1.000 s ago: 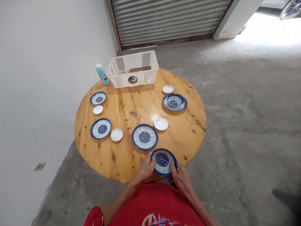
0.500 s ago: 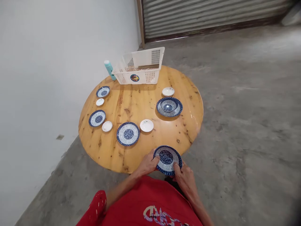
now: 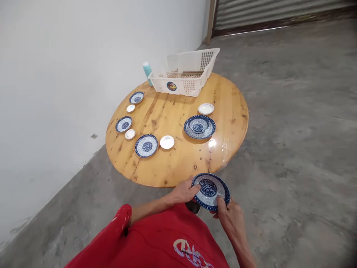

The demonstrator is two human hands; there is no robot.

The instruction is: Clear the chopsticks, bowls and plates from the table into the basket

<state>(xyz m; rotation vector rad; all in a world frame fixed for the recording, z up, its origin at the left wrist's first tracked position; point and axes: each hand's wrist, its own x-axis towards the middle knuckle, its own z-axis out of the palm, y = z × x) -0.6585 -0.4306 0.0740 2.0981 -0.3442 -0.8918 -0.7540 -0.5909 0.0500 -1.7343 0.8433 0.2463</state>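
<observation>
Fingers of left hand (image 3: 184, 190) grasping left edge of held plate (image 3: 208, 188), thumb on top face, others mostly hidden. Fingers of right hand (image 3: 231, 217) grasping lower right edge of same plate, thumb on top there too. Held plate: face up, dark blue rim, pale band, blue patterned centre; single or stacked, can't tell. It's in both hands, in front of red shirt (image 3: 167, 242), at near edge of round wooden surface (image 3: 156, 115); gap to the wood can't be judged.

Out on the surface: nearest set is large plate (image 3: 211, 128) with blue-and-white bowl (image 3: 198, 126) sitting in it, white dish (image 3: 206, 108) just behind. Left of that, near plate (image 3: 146, 145), blue rim, small dish (image 3: 167, 142) just beside it on its right. Further left, side plate (image 3: 124, 124) with white saucer (image 3: 129, 134) close at its lower right. Beyond, far plate (image 3: 137, 98) with tiny saucer (image 3: 130, 108) just below left of it.

Far side: white plastic basket (image 3: 184, 88), round sticker on front, thin brown sticks (image 3: 192, 73) inside. Teal bottle (image 3: 147, 72), white cap, beside basket's left end.

Background: white wall (image 3: 83, 56) left, concrete floor (image 3: 292, 149), corrugated metal shutter (image 3: 256, 13) at top.
</observation>
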